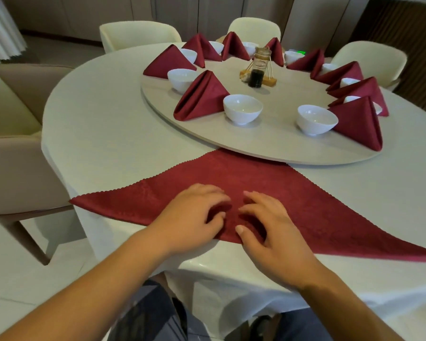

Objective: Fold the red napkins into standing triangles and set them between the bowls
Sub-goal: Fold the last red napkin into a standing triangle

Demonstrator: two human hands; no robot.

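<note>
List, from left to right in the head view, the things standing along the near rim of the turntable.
Left folded napkin → left bowl → right bowl → right folded napkin.

L hand (192,215), R hand (268,232) palms down, fingers (252,196) curled (nearly touching).

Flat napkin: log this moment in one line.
flat napkin: triangle on tablecloth; left hand: pinches napkin; right hand: pinches napkin; near bowls: no napkin between
</note>
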